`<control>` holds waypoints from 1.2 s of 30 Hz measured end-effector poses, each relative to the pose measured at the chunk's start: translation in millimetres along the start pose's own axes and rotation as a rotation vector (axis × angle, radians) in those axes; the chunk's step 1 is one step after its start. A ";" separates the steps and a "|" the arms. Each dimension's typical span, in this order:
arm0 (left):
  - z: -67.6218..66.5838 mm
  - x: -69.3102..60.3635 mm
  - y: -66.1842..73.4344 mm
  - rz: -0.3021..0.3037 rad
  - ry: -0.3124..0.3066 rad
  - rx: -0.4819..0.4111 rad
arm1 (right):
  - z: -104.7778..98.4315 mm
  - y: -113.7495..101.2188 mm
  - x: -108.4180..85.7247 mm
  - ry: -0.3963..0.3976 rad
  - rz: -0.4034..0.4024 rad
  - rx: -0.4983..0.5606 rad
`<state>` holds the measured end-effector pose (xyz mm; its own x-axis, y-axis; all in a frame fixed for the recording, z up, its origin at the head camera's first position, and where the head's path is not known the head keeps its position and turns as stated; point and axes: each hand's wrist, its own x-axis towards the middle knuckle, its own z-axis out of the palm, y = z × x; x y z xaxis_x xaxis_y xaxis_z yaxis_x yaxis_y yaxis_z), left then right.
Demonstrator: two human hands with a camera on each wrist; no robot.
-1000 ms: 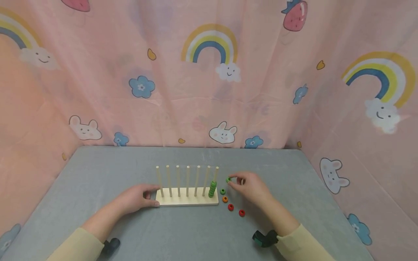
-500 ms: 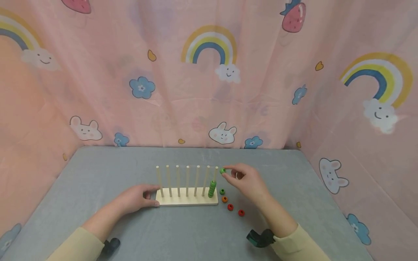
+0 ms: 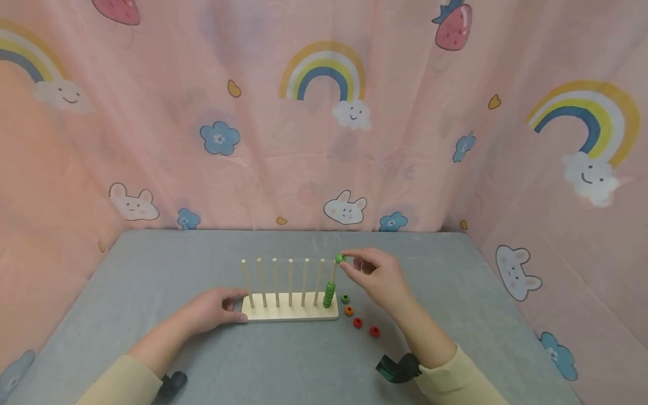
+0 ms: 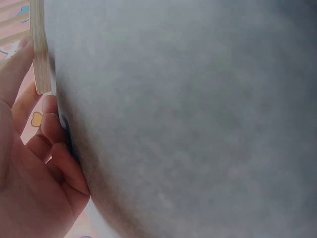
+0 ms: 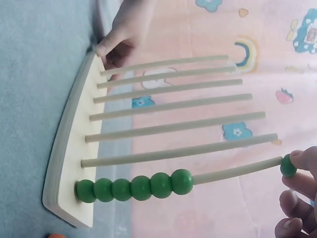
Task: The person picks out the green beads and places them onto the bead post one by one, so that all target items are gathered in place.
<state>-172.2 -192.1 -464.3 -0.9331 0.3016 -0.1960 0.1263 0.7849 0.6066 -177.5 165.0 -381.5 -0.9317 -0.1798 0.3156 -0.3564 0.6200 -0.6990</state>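
A pale wooden board with several upright pegs stands on the table. Its rightmost peg carries a stack of several green beads; the other pegs are bare. My left hand grips the board's left end, thumb in front and fingers behind. Between thumb and index finger, my right hand pinches a green bead at the very tip of the rightmost peg. Whether the peg's tip has entered the bead's hole, I cannot tell.
Right of the board lie a loose green bead, an orange bead and two red beads, one nearer and one farther right. A pink patterned curtain hangs behind the grey table.
My right hand has lifted the pinched green bead up and left, from beside the board to the rightmost peg's tip. The left hand keeps its grip on the board.
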 end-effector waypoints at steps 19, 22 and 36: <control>2.9 1.1 -0.8 -0.013 -0.003 -0.011 | 6.6 -4.4 0.7 -0.042 0.025 -0.002; 3.1 1.3 -1.4 -0.011 -0.005 -0.013 | 7.8 -3.0 0.3 -0.054 0.029 -0.005; 1.1 -0.1 -0.4 -0.020 -0.009 -0.013 | 25.9 13.3 -9.0 -0.116 0.080 -0.029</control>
<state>-171.7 -191.9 -465.3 -0.9324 0.2910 -0.2144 0.1037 0.7836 0.6126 -175.7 155.0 -410.2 -0.9596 -0.2145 0.1820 -0.2797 0.6578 -0.6994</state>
